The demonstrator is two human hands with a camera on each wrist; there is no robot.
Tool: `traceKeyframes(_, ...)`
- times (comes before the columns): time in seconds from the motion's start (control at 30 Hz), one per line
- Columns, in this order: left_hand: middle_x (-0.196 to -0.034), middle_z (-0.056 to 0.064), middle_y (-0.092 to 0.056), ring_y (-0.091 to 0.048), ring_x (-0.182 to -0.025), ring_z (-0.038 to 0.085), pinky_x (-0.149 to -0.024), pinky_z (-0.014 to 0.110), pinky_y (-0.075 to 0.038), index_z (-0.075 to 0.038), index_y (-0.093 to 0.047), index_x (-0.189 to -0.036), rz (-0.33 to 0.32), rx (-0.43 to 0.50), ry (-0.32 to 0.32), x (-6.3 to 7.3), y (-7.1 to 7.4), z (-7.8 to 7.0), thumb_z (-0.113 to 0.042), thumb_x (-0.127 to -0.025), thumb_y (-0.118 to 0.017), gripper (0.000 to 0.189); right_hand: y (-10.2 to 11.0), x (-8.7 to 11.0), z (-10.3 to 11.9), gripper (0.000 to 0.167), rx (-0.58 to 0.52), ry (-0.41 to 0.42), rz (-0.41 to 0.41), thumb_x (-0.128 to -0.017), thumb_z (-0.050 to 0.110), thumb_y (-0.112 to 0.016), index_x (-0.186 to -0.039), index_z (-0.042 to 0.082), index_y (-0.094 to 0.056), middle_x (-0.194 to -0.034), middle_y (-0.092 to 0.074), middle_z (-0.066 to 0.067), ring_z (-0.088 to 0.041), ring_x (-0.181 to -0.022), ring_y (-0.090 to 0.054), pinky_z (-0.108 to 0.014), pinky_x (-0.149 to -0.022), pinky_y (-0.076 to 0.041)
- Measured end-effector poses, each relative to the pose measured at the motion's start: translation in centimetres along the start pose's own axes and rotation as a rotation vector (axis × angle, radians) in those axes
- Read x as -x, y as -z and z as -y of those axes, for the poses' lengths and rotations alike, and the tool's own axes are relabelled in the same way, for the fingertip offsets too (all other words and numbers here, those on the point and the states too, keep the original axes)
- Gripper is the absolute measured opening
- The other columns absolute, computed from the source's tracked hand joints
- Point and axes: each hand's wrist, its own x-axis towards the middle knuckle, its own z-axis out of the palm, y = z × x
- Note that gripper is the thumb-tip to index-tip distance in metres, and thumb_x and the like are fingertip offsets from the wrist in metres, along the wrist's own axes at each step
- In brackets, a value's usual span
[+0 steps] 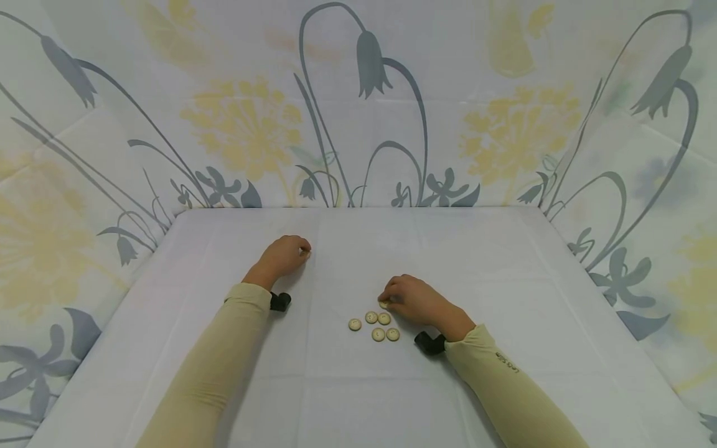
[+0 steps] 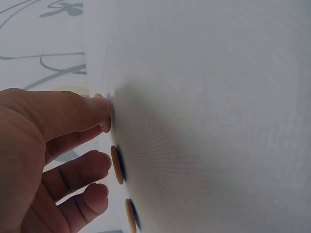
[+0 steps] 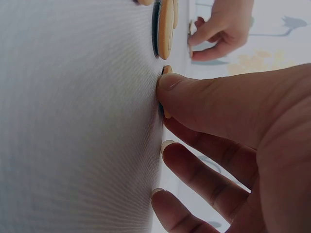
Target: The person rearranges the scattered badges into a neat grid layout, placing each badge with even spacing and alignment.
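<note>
The fingers (image 2: 95, 170) of the left hand (image 1: 284, 255) are kept narrow at the front: a button (image 2: 105, 126) is pinched between thumb and index finger, and the other fingers are loosely bent and held apart from each other. This button is held close to the white cloth (image 1: 476, 249); whether the cloth is touched by it cannot be told. In the left wrist view, two further buttons (image 2: 117, 165) are seen on the cloth, beside the bent fingers.

By the thumb and index finger of the right hand (image 1: 417, 300), another button (image 1: 383, 305) is gripped at the surface of the cloth, and it is partly covered by the fingertips. The other fingers of this hand are bent and spread below the thumb in the right wrist view.

Just beside the right hand, on its left, five loose buttons (image 1: 378, 335) are laid flat. Two are placed side by side, two more are placed side by side nearer to the person, and one is set a little apart on the left. The left hand is positioned farther from the person, well apart from this group.

Beige sleeves (image 1: 213, 361) are worn on both arms, and a black device (image 1: 430, 343) is seen under the right wrist. Behind the table, a flowered fabric (image 1: 364, 124) is hung.
</note>
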Motion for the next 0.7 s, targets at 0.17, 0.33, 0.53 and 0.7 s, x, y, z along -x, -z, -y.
traceKeyframes(0.17,-0.124,0.015,-0.065,-0.057,-0.121,0.033,-0.102,0.046,-0.044,-0.003,-0.067,-0.119,0.010,-0.001,0.004,-0.20,-0.06,0.01,-0.019,-0.098,-0.055,0.028,-0.12,-0.03,-0.12,0.019,0.006,0.007,-0.004,-0.089,0.014,-0.068,-0.106,0.013,-0.075,-0.106,-0.067,-0.001,-0.018,-0.099,-0.060,-0.035,-0.088,-0.049)
traceKeyframes(0.33,-0.124,0.015,-0.065,-0.057,-0.120,0.033,-0.102,0.046,-0.044,-0.003,-0.067,-0.119,0.008,-0.002,-0.003,-0.32,-0.05,0.10,-0.018,-0.098,-0.055,0.028,-0.14,-0.08,-0.11,0.018,0.009,0.010,-0.006,-0.089,0.014,-0.068,-0.106,0.013,-0.075,-0.106,-0.067,-0.001,-0.019,-0.100,-0.061,-0.036,-0.089,-0.049)
traceKeyframes(0.53,-0.123,0.016,-0.065,-0.058,-0.119,0.034,-0.102,0.047,-0.045,-0.002,-0.067,-0.118,0.005,-0.011,-0.025,-0.33,0.06,0.03,-0.018,-0.097,-0.056,0.028,-0.22,-0.09,-0.28,0.019,0.010,0.012,-0.010,-0.088,0.013,-0.069,-0.106,0.013,-0.075,-0.106,-0.068,-0.001,-0.019,-0.100,-0.061,-0.037,-0.089,-0.050)
traceKeyframes(0.7,-0.122,0.016,-0.066,-0.058,-0.118,0.033,-0.102,0.046,-0.045,-0.002,-0.067,-0.118,0.014,-0.018,-0.031,-0.37,0.05,0.04,-0.018,-0.097,-0.056,0.029,-0.26,-0.08,-0.28,0.019,0.010,0.008,-0.007,-0.089,0.014,-0.069,-0.106,0.013,-0.075,-0.106,-0.068,-0.001,-0.019,-0.100,-0.061,-0.037,-0.090,-0.050)
